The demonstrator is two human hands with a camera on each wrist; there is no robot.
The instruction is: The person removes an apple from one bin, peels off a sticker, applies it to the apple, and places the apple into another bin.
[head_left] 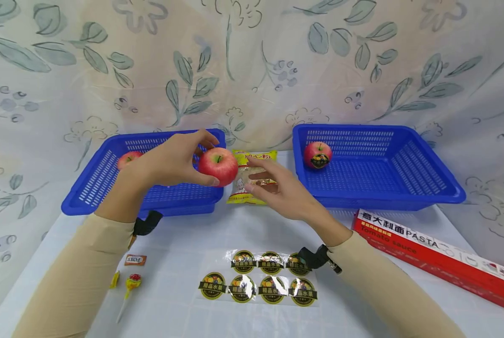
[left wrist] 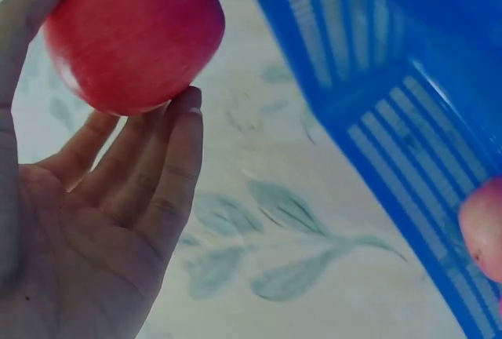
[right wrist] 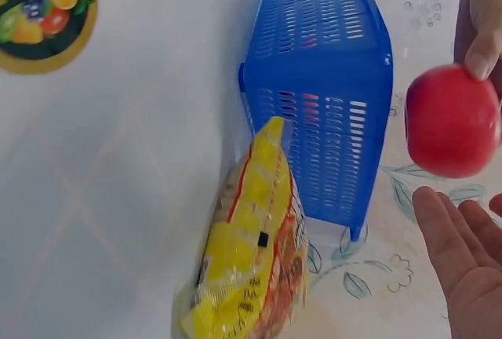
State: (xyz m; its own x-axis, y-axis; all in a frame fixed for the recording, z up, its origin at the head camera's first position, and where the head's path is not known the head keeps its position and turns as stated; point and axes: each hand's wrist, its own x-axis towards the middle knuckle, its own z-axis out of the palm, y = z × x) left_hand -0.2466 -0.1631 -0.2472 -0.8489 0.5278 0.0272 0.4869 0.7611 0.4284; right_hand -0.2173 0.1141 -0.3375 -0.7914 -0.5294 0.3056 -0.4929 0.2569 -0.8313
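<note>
A red apple [head_left: 218, 167] is gripped between the thumb and fingers of my left hand [head_left: 173, 158], raised near the inner edge of the left blue basket [head_left: 192, 203]. In the left wrist view the apple [left wrist: 133, 37] sits against the curved fingertips. My right hand [head_left: 283, 190] reaches toward it from the right, fingers apart and holding nothing, over a yellow food packet [head_left: 252, 199]. The right wrist view has that hand [right wrist: 471, 268] just below the apple [right wrist: 453, 122]. Another apple [head_left: 129, 158] lies in the left basket, partly behind my forearm.
A stickered apple [head_left: 318, 155] lies in the right blue basket [head_left: 378, 202]. A red pasta box [head_left: 438, 258] stands at the right. Round black-and-gold stickers [head_left: 243, 288] on a clear sheet lie in front. A lollipop [head_left: 132, 282] and an orange-wrapped candy [head_left: 135, 259] are at the left.
</note>
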